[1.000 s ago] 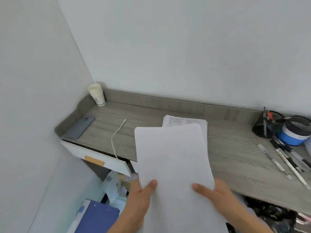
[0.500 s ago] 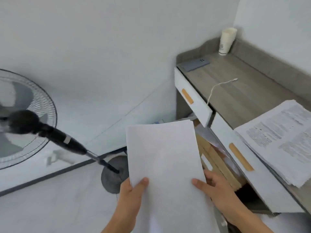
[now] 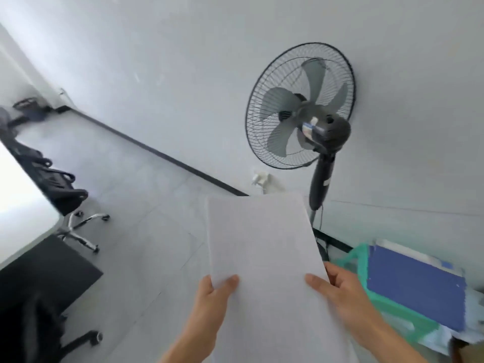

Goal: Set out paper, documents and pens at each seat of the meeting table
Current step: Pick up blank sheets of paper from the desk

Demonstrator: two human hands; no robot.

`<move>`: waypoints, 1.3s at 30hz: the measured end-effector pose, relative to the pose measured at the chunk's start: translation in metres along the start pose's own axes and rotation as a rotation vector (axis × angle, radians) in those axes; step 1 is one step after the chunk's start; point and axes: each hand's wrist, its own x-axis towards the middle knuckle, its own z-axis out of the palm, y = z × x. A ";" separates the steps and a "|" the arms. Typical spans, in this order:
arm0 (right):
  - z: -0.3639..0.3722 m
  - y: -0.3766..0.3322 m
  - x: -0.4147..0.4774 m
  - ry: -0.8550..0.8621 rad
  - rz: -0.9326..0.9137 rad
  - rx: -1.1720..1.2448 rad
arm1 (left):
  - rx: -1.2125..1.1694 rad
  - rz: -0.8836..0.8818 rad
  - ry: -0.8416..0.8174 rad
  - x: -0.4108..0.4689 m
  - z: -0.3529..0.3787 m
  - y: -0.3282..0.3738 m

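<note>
A stack of blank white paper [image 3: 264,247] is held upright in front of me with both hands. My left hand [image 3: 213,297] grips its lower left edge, thumb on the front of the sheets. My right hand [image 3: 340,292] grips the lower right edge the same way. At the far left, the white corner of the meeting table [image 3: 23,203] shows, with black office chairs [image 3: 60,189] along its side. No pens or printed documents are in view.
A black standing fan [image 3: 301,106] stands by the white wall, right of centre. A green basket [image 3: 377,302] holding a blue folder [image 3: 416,284] sits low on the right. Another dark chair [image 3: 39,323] fills the bottom left. Grey floor tiles lie between.
My view has swung left, away from the wooden desk with its printed papers, past the fan, toward the meeting table. Both hands keep the same hold on the paper.
</note>
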 end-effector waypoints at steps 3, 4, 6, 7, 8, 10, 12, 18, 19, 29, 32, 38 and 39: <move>0.065 -0.016 0.032 -0.132 0.004 -0.038 | -0.088 -0.030 0.125 0.017 -0.059 0.004; 0.083 -0.020 0.042 -0.176 0.006 -0.062 | -0.115 -0.030 0.156 0.023 -0.075 0.005; 0.114 -0.029 0.063 -0.262 0.009 -0.106 | -0.158 -0.034 0.204 0.032 -0.100 0.008; 0.127 -0.033 0.075 -0.305 0.011 -0.122 | -0.181 -0.042 0.231 0.039 -0.111 0.008; 0.140 -0.036 0.087 -0.344 0.021 -0.134 | -0.203 -0.054 0.260 0.045 -0.120 0.009; 0.167 -0.044 0.115 -0.414 0.045 -0.149 | -0.264 -0.064 0.323 0.061 -0.137 0.015; 0.195 -0.050 0.146 -0.476 0.058 -0.167 | -0.318 -0.070 0.393 0.080 -0.152 0.023; 0.289 -0.089 0.235 -0.696 0.064 -0.243 | -0.463 -0.055 0.556 0.134 -0.193 0.062; 0.307 -0.096 0.248 -0.740 0.065 -0.256 | -0.501 -0.066 0.607 0.141 -0.201 0.067; 0.481 -0.113 0.298 -1.116 0.110 -0.421 | -0.803 -0.132 0.953 0.160 -0.289 0.081; 0.537 -0.104 0.296 -1.172 0.131 -0.437 | -0.845 -0.118 1.004 0.168 -0.331 0.078; 0.656 -0.097 0.286 -1.208 0.151 -0.429 | -0.870 -0.053 0.992 0.184 -0.446 0.076; 0.675 -0.098 0.283 -1.214 0.144 -0.431 | -0.861 -0.033 0.980 0.187 -0.466 0.078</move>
